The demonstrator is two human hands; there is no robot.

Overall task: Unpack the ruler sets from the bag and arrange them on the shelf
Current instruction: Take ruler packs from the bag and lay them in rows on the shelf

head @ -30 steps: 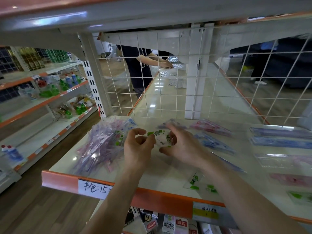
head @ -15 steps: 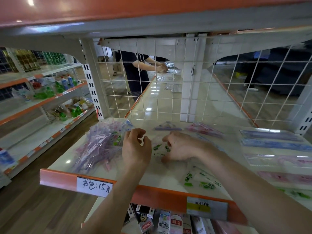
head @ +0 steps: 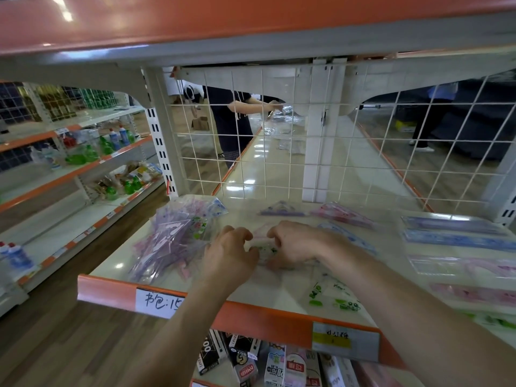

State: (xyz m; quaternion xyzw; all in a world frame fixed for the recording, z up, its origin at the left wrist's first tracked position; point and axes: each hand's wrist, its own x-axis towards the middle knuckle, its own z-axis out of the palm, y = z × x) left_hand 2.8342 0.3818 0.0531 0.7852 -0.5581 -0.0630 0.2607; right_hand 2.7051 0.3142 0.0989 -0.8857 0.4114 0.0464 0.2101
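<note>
A clear bag [head: 170, 241] full of purple and pink ruler sets lies on the left of the cream shelf [head: 117, 263]. My left hand [head: 229, 252] and my right hand [head: 296, 244] are side by side over the shelf's middle, fingers curled around a small clear packet with green print [head: 266, 250] held low against the shelf. Another green-printed set [head: 332, 297] lies near the front edge. Purple [head: 279, 210], pink [head: 340, 213] and blue ruler sets [head: 458, 238] lie laid out to the right.
A white wire grid [head: 279, 152] backs the shelf, and an orange shelf [head: 223, 20] hangs close above. A person [head: 231, 121] stands behind the grid. Boxed goods [head: 265, 364] fill the shelf below. Bottles [head: 111, 143] line shelves at left.
Both hands have come down from chest height onto the shelf with the green-printed packet. The camera has tilted closer to the shelf.
</note>
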